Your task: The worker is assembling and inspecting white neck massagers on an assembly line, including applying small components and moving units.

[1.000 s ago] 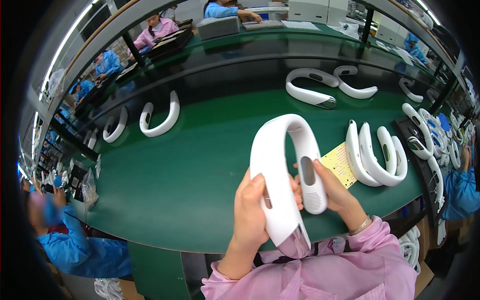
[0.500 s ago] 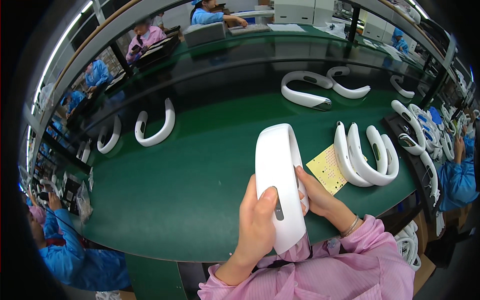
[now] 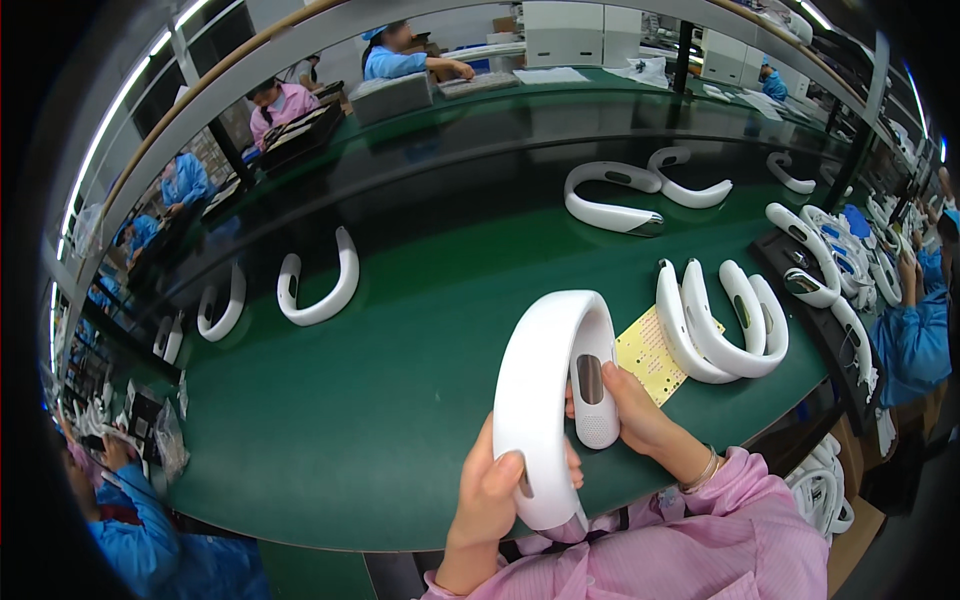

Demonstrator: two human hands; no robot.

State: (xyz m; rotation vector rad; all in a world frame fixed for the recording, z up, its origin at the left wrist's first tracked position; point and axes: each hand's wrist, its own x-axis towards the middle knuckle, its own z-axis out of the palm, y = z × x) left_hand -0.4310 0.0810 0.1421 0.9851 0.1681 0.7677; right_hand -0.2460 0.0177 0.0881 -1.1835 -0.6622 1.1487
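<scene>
Both my hands hold a white U-shaped neckband device (image 3: 532, 400) above the near edge of the bench. My left hand (image 3: 486, 500) wraps one arm of it, thumb on the outer face near a dark oval inset. The fingers of my right hand (image 3: 640, 415) grip the other arm, whose inner side shows a shiny oval plate and a patch of small holes. To the right of my right hand lies a yellow sheet (image 3: 650, 355) with small printed marks. Several more white neckbands (image 3: 690, 340) stand on and beside it.
The green bench (image 3: 400, 420) carries other neckbands (image 3: 335, 300) at left and far right. At the right edge is a black tray (image 3: 830, 320) with white parts. A blue-sleeved co-worker (image 3: 915, 320) is beyond it; another (image 3: 150, 520) sits at left.
The held neckband has tilted and turned, so its inner side with the shiny plate now shows. Both hands have moved slightly lower in view with it.
</scene>
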